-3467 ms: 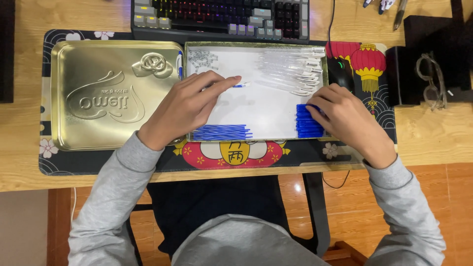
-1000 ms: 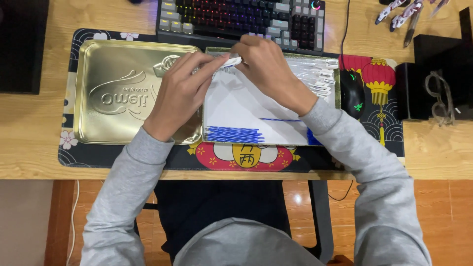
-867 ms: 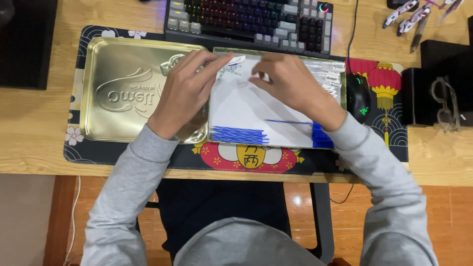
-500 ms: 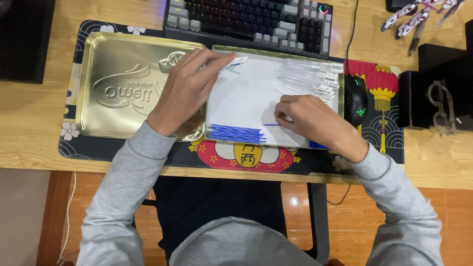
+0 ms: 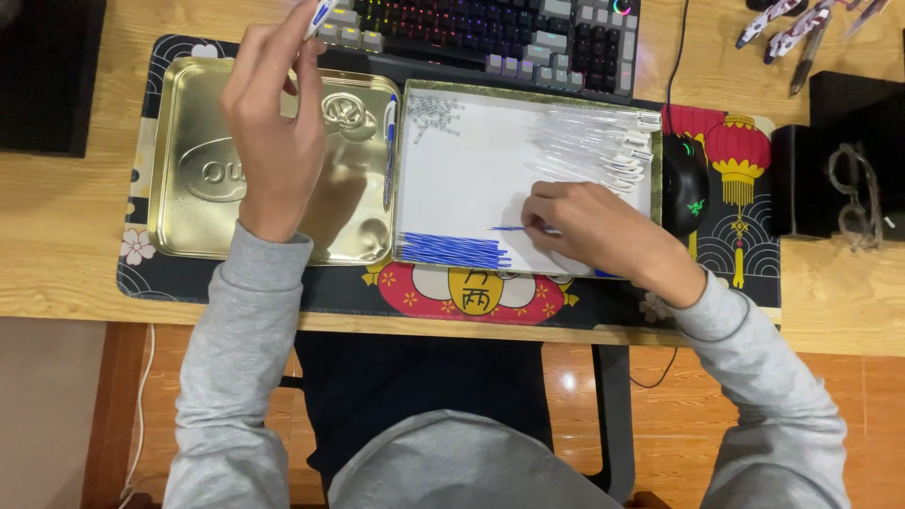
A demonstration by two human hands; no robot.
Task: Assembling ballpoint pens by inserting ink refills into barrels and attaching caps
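Note:
My left hand (image 5: 273, 113) is raised over the gold tin lid (image 5: 207, 217) and pinches a white and blue pen (image 5: 318, 13) at its fingertips, close to the keyboard. My right hand (image 5: 589, 226) rests inside the white tray (image 5: 471, 179) and pinches a thin blue refill (image 5: 514, 228). A bundle of blue refills (image 5: 452, 252) lies in the tray's near left corner. Clear pen barrels (image 5: 594, 151) are piled at its far right, and small metal parts (image 5: 434, 108) at its far left. One finished pen (image 5: 389, 141) lies along the tin's right edge.
A backlit keyboard (image 5: 490, 28) runs along the back of the patterned desk mat (image 5: 471, 292). A black mouse (image 5: 685, 184) sits just right of the tray. Glasses (image 5: 853, 193) lie on a black box at far right; loose pens (image 5: 792, 19) are at the back right.
My left hand has lifted from the tray's far left corner to above the tin, carrying a pen. My right hand has come down to the tray's middle and taken a blue refill.

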